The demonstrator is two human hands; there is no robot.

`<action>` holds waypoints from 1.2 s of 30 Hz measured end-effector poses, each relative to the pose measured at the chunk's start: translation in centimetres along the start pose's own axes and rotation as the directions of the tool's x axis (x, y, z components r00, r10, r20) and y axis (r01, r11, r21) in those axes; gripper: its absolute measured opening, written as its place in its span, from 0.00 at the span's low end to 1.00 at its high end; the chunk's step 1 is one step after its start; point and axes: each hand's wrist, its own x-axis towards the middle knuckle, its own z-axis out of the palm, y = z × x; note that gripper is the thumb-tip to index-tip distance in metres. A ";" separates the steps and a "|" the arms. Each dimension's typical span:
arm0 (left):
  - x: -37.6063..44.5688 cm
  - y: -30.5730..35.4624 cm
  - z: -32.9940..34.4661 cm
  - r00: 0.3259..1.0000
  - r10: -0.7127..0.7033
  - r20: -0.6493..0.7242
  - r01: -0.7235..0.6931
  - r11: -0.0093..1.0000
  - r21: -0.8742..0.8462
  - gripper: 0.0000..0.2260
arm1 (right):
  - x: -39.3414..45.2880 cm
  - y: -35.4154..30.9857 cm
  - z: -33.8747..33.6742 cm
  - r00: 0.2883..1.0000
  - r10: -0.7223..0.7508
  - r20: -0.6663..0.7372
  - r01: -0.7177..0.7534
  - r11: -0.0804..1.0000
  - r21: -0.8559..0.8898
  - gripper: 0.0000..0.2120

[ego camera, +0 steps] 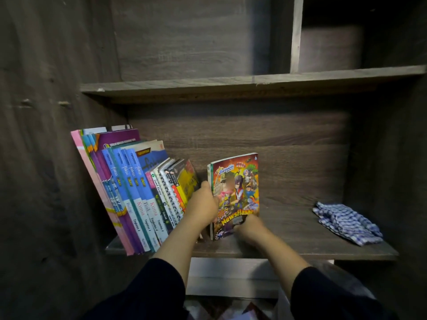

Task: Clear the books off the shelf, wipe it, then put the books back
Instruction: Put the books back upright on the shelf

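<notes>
Two arms are seen entering from the bottom edge of the frame. Each is covered by a dark, almost black sleeve, the left sleeve (147, 289) at lower left and the right sleeve (328, 294) at lower right. Both sleeves are pushed up, so the forearms and both hands are left bare.

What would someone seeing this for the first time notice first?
The bright comic book stands upright mid-shelf, gripped by both hands, the left hand at its spine and the right hand at its lower edge. A row of leaning books fills the shelf's left end, and a crumpled blue checked cloth lies at the right.
</notes>
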 end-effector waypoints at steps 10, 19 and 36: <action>0.5 -2.0 -2.0 0.982 -0.178 -0.062 0.173 0.982 -0.071 0.10 | -3.6 -3.6 6.1 0.978 -0.184 0.098 0.202 0.953 -0.225 0.44; 0.3 -2.7 -2.7 0.995 -0.081 -0.060 0.089 0.988 0.128 0.15 | -3.7 -3.6 5.8 0.967 -0.241 0.083 0.253 0.947 -0.198 0.42; 0.1 -3.8 -5.1 0.991 -0.052 -0.124 0.092 0.938 0.334 0.15 | -3.0 -3.3 4.9 0.927 -0.293 0.234 0.320 0.943 -0.088 0.44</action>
